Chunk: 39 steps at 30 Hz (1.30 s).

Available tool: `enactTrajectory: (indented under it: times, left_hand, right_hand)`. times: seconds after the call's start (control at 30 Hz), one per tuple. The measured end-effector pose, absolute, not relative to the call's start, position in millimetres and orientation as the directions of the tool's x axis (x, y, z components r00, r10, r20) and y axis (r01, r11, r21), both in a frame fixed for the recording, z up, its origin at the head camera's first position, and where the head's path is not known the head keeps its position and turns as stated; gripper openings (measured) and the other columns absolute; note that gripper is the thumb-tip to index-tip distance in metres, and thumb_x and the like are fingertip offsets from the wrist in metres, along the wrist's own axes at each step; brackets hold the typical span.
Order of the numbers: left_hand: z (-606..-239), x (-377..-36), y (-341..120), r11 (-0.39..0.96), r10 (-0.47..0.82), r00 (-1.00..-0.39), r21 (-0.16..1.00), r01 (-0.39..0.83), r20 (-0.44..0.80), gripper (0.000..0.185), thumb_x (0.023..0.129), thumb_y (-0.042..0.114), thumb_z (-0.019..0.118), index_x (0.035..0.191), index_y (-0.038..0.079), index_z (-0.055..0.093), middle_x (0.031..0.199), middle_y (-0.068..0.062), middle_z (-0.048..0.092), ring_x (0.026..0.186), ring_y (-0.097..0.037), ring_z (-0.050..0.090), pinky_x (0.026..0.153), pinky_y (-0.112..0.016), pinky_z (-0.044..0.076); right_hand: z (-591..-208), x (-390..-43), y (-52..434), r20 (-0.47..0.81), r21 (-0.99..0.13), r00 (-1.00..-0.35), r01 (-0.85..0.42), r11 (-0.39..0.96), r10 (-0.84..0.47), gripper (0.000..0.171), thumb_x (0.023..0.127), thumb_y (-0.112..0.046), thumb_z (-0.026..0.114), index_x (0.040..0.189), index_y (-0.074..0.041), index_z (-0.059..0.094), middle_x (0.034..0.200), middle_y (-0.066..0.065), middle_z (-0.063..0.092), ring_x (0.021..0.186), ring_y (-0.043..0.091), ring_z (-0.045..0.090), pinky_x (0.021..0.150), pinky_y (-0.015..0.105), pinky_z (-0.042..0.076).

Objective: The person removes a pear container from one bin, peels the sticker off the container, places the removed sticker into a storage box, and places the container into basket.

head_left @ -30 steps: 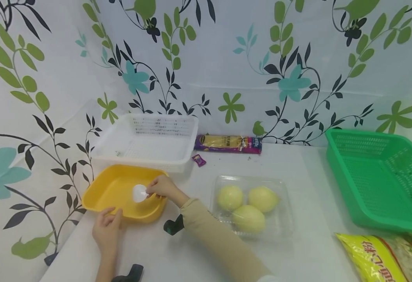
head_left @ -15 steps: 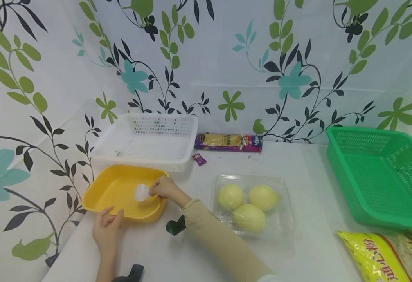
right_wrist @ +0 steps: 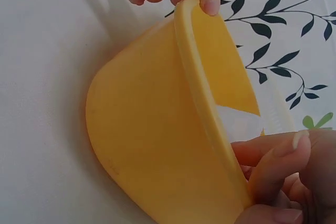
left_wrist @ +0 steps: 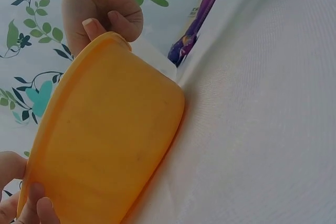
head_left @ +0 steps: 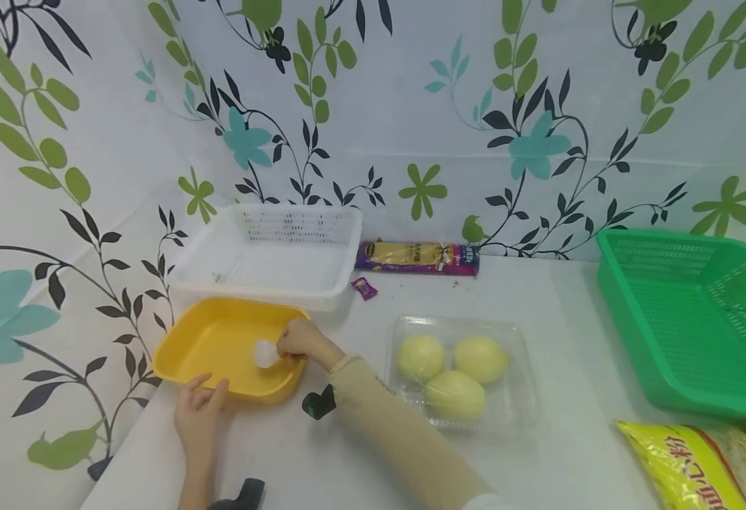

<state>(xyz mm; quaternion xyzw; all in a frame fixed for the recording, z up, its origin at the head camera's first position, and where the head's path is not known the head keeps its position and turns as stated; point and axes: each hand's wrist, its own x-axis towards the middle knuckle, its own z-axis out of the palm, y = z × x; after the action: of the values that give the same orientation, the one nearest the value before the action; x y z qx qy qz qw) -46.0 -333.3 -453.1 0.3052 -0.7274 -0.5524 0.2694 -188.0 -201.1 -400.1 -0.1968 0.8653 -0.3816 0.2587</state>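
A yellow plastic basin (head_left: 219, 347) stands on the white table at the left. My left hand (head_left: 202, 414) holds its near rim, one finger over the edge and others outside, as the right wrist view shows. At the basin's right end, my right hand (head_left: 305, 340) pinches a small white rounded piece (head_left: 266, 354) and hangs it over the inside. What kind of thing it is cannot be told; in the right wrist view the white piece (right_wrist: 236, 121) looks flat and pale, partly hidden by the rim. In the left wrist view the right hand (left_wrist: 105, 6) is at the far rim.
Behind the basin is a white basket (head_left: 270, 262). A purple packet (head_left: 417, 258) and a small purple sachet (head_left: 364, 288) lie beside it. A clear box (head_left: 519, 368) holds three pale yellow round fruits. At the right are a green basket (head_left: 634, 319) and a yellow food bag (head_left: 685, 460).
My right hand has shifted slightly to the right with the white piece, nearer the basin's right end. The left hand stays on the near rim.
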Motion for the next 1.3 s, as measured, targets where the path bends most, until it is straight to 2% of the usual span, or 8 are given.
enactTrajectory:
  times: [0.23, 0.37, 0.47, 0.6, 0.7, 1.0, 1.17, 1.3]
  left_hand:
    - [-441.8, -47.2, -338.4, 0.312, -0.742, -0.659, 0.933, -0.179, 0.121, 0.031, 0.085, 0.024, 0.061, 0.111, 0.01, 0.051, 0.062, 0.012, 0.054, 0.056, -0.006, 0.049, 0.05, -0.014, 0.037]
    - [-441.6, -47.8, -339.5, 0.246, -0.741, -0.668, 0.953, -0.177, 0.067, 0.029, 0.085, 0.025, 0.062, 0.11, 0.014, 0.051, 0.064, 0.01, 0.055, 0.06, -0.007, 0.051, 0.052, -0.014, 0.038]
    - [-445.3, -48.7, -336.9, 0.198, -0.746, -0.665, 0.964, -0.179, 0.03, 0.027, 0.084, 0.026, 0.063, 0.107, 0.019, 0.051, 0.063, 0.009, 0.055, 0.06, -0.008, 0.051, 0.051, -0.014, 0.038]
    - [-448.4, -50.4, -333.5, 0.212, -0.742, -0.669, 0.964, -0.163, 0.05, 0.031, 0.084, 0.024, 0.063, 0.111, 0.014, 0.052, 0.063, 0.009, 0.054, 0.059, -0.007, 0.05, 0.051, -0.014, 0.038]
    - [-447.8, -51.5, -331.2, 0.244, -0.735, -0.674, 0.957, -0.154, 0.079, 0.034, 0.085, 0.023, 0.062, 0.114, 0.009, 0.051, 0.064, 0.009, 0.054, 0.059, -0.007, 0.05, 0.051, -0.015, 0.038]
    - [-442.0, -51.6, -326.7, 0.269, -0.755, -0.645, 0.952, -0.148, 0.113, 0.027, 0.085, 0.025, 0.061, 0.108, 0.012, 0.053, 0.06, 0.01, 0.054, 0.053, -0.006, 0.048, 0.048, -0.014, 0.036]
    - [-424.9, -45.2, -322.7, 0.114, -0.796, -0.601, 0.993, -0.035, 0.07, 0.019, 0.086, 0.019, 0.061, 0.103, 0.014, 0.055, 0.057, 0.007, 0.056, 0.055, -0.005, 0.052, 0.054, -0.013, 0.035]
    - [-406.5, -47.4, -310.2, 0.003, -0.766, -0.639, 0.995, 0.102, 0.068, 0.022, 0.084, 0.013, 0.063, 0.105, 0.009, 0.055, 0.061, 0.002, 0.056, 0.058, -0.009, 0.052, 0.059, -0.012, 0.043]
  right_hand:
    - [-391.7, -189.1, -208.5, -0.222, -0.767, -0.773, -0.238, 0.596, -0.594, 0.031, 0.082, -0.004, 0.058, 0.052, -0.003, 0.053, 0.042, 0.0, 0.045, 0.035, 0.008, 0.045, 0.035, 0.016, 0.032]
    - [-393.6, -189.6, -211.1, -0.209, -0.71, -0.785, -0.288, 0.642, -0.583, 0.037, 0.084, -0.006, 0.057, 0.047, -0.005, 0.049, 0.039, -0.001, 0.045, 0.034, 0.008, 0.046, 0.035, 0.016, 0.033]
    - [-396.4, -190.0, -207.7, -0.24, -0.73, -0.795, -0.23, 0.644, -0.557, 0.03, 0.084, -0.007, 0.059, 0.054, 0.0, 0.057, 0.041, 0.0, 0.048, 0.034, 0.009, 0.046, 0.035, 0.016, 0.032]
    - [-393.1, -188.5, -201.2, -0.255, -0.783, -0.803, -0.156, 0.603, -0.538, 0.015, 0.084, -0.01, 0.061, 0.075, 0.0, 0.067, 0.054, 0.006, 0.059, 0.036, 0.009, 0.047, 0.036, 0.017, 0.032]
    - [-386.8, -186.3, -197.0, -0.242, -0.805, -0.807, -0.143, 0.576, -0.539, 0.013, 0.085, -0.012, 0.061, 0.081, -0.002, 0.068, 0.064, 0.011, 0.063, 0.038, 0.011, 0.047, 0.037, 0.018, 0.033]
    - [-365.0, -176.6, -176.4, 0.051, -0.863, -0.832, -0.315, 0.394, -0.553, 0.012, 0.086, -0.013, 0.059, 0.09, -0.004, 0.067, 0.074, -0.003, 0.06, 0.051, 0.009, 0.052, 0.046, 0.016, 0.042]
    - [-350.9, -167.6, -156.0, 0.145, -0.859, -0.797, -0.395, 0.325, -0.586, 0.012, 0.087, -0.01, 0.058, 0.091, -0.003, 0.066, 0.075, -0.004, 0.059, 0.051, 0.007, 0.049, 0.047, 0.016, 0.043]
    - [-342.4, -162.0, -133.0, 0.196, -0.856, -0.774, -0.435, 0.28, -0.603, 0.013, 0.087, -0.009, 0.057, 0.093, -0.002, 0.065, 0.078, -0.002, 0.058, 0.057, 0.007, 0.05, 0.049, 0.016, 0.044]
